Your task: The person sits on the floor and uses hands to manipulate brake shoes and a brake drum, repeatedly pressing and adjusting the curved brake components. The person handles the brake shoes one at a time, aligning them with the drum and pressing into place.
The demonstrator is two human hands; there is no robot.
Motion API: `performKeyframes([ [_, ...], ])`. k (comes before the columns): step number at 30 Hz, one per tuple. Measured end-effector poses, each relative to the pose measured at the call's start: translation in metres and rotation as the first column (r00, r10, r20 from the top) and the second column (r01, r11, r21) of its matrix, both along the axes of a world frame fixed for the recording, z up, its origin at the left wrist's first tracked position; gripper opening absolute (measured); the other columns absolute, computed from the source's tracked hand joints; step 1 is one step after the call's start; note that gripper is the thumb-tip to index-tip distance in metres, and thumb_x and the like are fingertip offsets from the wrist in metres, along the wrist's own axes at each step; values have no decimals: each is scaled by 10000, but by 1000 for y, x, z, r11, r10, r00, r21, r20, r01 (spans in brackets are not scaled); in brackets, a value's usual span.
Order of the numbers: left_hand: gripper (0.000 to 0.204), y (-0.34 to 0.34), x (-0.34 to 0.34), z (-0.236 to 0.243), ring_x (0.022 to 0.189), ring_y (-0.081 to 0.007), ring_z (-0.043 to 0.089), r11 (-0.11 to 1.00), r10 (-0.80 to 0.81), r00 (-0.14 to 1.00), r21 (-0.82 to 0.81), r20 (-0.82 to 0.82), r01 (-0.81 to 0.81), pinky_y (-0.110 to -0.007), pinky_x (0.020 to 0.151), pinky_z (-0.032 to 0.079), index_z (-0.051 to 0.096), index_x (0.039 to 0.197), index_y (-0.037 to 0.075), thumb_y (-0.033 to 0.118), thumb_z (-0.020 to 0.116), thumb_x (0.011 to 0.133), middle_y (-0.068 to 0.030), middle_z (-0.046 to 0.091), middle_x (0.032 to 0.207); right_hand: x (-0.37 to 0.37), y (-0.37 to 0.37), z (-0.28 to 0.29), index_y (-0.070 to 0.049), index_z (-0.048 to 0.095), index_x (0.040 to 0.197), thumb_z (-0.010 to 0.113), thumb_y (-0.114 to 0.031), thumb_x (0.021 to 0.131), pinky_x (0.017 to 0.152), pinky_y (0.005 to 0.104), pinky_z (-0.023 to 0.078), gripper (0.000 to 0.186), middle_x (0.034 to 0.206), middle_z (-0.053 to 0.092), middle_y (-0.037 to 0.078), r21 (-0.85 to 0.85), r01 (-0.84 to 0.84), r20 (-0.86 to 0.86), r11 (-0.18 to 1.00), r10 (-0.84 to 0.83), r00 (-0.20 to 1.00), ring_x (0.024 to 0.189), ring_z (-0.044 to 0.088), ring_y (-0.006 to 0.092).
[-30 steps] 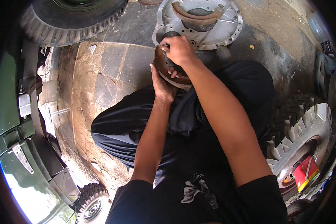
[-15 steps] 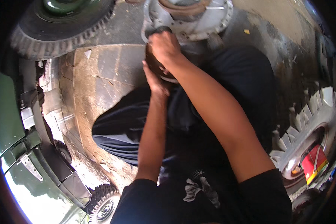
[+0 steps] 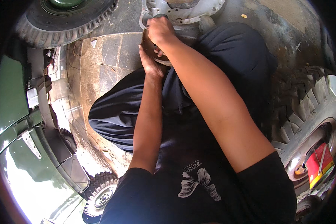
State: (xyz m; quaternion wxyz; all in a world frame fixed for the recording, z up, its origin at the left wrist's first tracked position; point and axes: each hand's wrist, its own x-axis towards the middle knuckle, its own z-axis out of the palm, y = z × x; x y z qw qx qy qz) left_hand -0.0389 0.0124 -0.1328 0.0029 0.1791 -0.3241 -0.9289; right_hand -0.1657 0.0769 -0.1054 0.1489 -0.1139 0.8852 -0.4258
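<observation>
A brown, rusty-looking round metal part (image 3: 147,37) is held between my lap and a large casting. My left hand (image 3: 150,63) cups its near left side, thumb along the outside. Some fingertips show at the part's inner side, under my right wrist. Above the part's far edge my right hand (image 3: 160,30) is closed in a fist. Something dark (image 3: 160,16) pokes out at the top of that fist, its kind not clear. Just beyond lies the grey metal housing (image 3: 183,21), with bolt holes along its rim.
A big tyre (image 3: 63,35) stands at the far left, and a green vehicle (image 3: 11,100) fills the left side. To the right lies another treaded wheel (image 3: 310,112) with a red and yellow packet (image 3: 320,164) on it. My folded legs (image 3: 115,108) surround the work.
The whole view has shifted, so the housing and hands sit higher in the picture. My right hand stays in a fist over the part, and my left hand keeps holding it.
</observation>
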Motion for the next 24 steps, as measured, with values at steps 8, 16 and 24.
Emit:
performKeyframes([
  [8, 489, 27, -6, 21, 598, -126, 411, 972, 216, 945, -141, 246, -186, -284, 559, 395, 569, 1116, 154, 579, 330, 1074, 28, 449, 727, -9, -3, -8, -62, 794, 1058, 572, -129, 952, 855, 457, 608, 254, 1057, 749, 221, -70, 2, -52, 998, -6, 999, 1009, 737, 398],
  [16, 573, 25, -1, 17, 833, -181, 609, 962, 247, 928, -189, 279, -200, -359, 784, 538, 570, 1280, 150, 619, 331, 1054, -18, 621, 981, 13, 0, -5, -56, 796, 1027, 542, -141, 965, 867, 475, 603, 274, 1069, 736, 247, -128, 105, -42, 986, -111, 993, 1017, 729, 410],
  [24, 674, 24, 0, 21, 1287, -306, 565, 947, 275, 914, -248, 299, -204, -457, 1077, 482, 460, 1501, 129, 615, 321, 1055, -112, 549, 1455, 14, -2, -13, -43, 787, 1031, 537, -127, 983, 856, 447, 606, 268, 1080, 745, 199, -92, 54, -73, 994, -61, 995, 1052, 726, 358],
])
